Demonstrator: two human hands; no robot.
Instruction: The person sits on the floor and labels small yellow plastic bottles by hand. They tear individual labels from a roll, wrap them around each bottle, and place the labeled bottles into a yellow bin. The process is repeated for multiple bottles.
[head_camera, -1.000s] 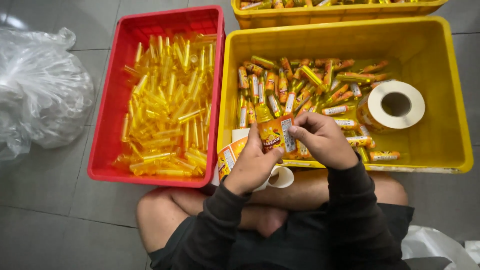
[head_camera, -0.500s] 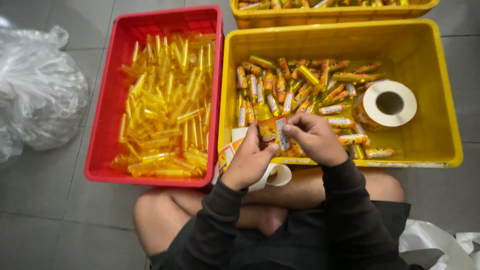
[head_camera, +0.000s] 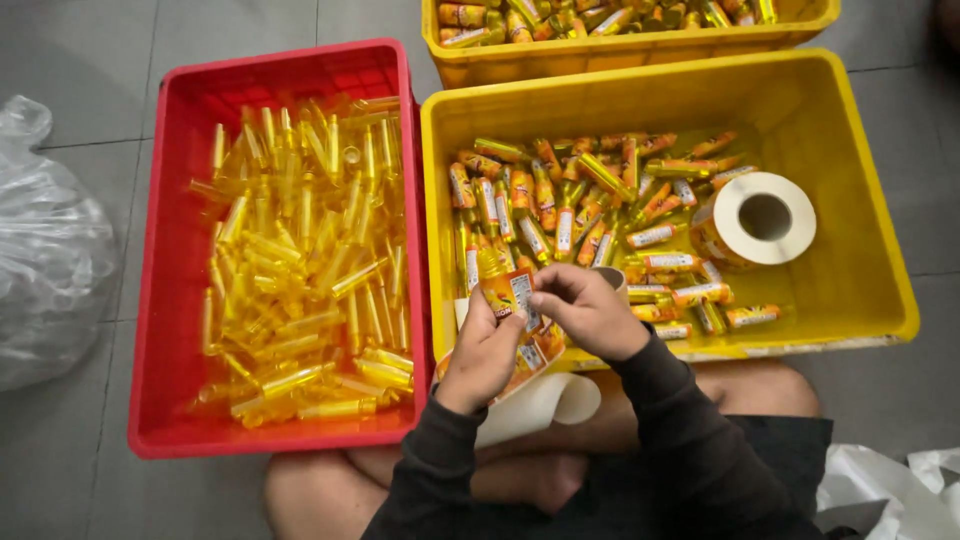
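Bottle (head_camera: 497, 283), small, yellow liquid, held over near-left corner of yellow bin (head_camera: 860, 200), upright-ish, neck toward the bin's middle. Left hand (head_camera: 482, 352) grips it from below, fingers closed round the lower body. Right hand (head_camera: 590, 310) closed on it from the right, thumb and fingers pressing an orange-and-white label (head_camera: 518, 297) onto the bottle's side. Both grips narrow, both on the same bottle.

Label strip (head_camera: 525, 365) of orange stickers on white backing lies under the hands, across the yellow bin's near rim; its loose end curls toward the person's lap, just below the bin.

Inside yellow bin: pile of labelled bottles (head_camera: 590, 200) in the left and middle part, lying every way. Label roll (head_camera: 762, 218) with white core sits right of the pile, touching a few bottles.

Red bin (head_camera: 170, 300) stands touching the yellow bin's left wall, full of plain bottles (head_camera: 300, 260), unlabelled, clear yellow, heaped.

Second yellow bin (head_camera: 620, 50) behind the first yellow bin, touching its far rim, holding more labelled bottles.

Clear plastic bag (head_camera: 45, 260) on the floor, well left of the yellow bin, past the red one. White plastic (head_camera: 890, 490) on the floor below the yellow bin's near-right corner.

Person sits cross-legged on grey tiled floor, dark sleeves, knees against both bins' near sides.
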